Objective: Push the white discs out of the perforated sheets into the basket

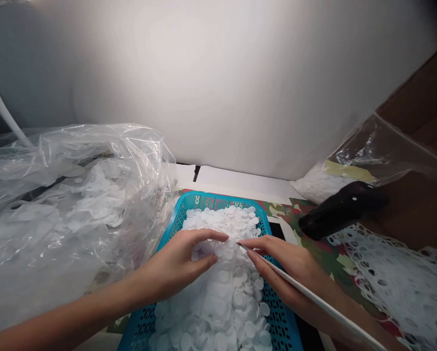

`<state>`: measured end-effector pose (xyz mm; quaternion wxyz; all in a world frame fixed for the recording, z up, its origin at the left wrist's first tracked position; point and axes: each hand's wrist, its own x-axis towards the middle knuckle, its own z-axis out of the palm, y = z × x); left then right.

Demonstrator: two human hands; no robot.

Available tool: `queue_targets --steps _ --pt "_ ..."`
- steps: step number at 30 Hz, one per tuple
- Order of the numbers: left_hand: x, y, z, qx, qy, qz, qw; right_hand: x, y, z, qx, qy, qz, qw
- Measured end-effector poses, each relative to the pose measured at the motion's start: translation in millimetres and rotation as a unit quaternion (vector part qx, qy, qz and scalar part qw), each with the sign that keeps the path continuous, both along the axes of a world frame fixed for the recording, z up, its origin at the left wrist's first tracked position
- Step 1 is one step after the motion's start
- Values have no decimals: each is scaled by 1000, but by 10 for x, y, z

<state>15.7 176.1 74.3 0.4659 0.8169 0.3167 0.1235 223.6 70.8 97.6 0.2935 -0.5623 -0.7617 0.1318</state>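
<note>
A blue plastic basket [189,202] sits in front of me, heaped with several small white round discs [233,297]. My left hand [178,263] rests on the heap, its fingers curled around a few discs near the top. My right hand [288,273] lies on the heap's right side and grips a thin white stick [313,297], whose tip points at the discs by my left fingertips.
A large clear plastic bag [75,204] of white discs fills the left. A second bag [368,161] lies at the right behind a black tool [339,209]. Punched white sheet [394,282] with holes covers the right side. A white wall stands behind.
</note>
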Motion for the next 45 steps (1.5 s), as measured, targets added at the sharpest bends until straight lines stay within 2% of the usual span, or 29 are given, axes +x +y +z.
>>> queue_targets --steps 5,10,16,22,28,34,45 --pt "3 -5 -13 15 4 3 1000 9 -19 -9 36 -39 -13 999" --pt "15 -7 -23 15 -1 3 1000 -39 10 -21 -10 21 7 1000" --pt "9 -17 -19 18 -5 3 1000 -63 44 -72 -28 62 6 998" --pt "5 -20 3 20 -6 -5 1000 -75 62 -182 -15 67 12 998" --pt "21 -19 -10 21 -4 1 1000 -97 39 -140 11 94 2 996" --pt "13 -19 -30 17 -8 -1 1000 -98 54 -133 11 80 4 997" --pt "15 -19 -10 19 -16 -16 1000 -133 81 -258 -7 43 9 999"
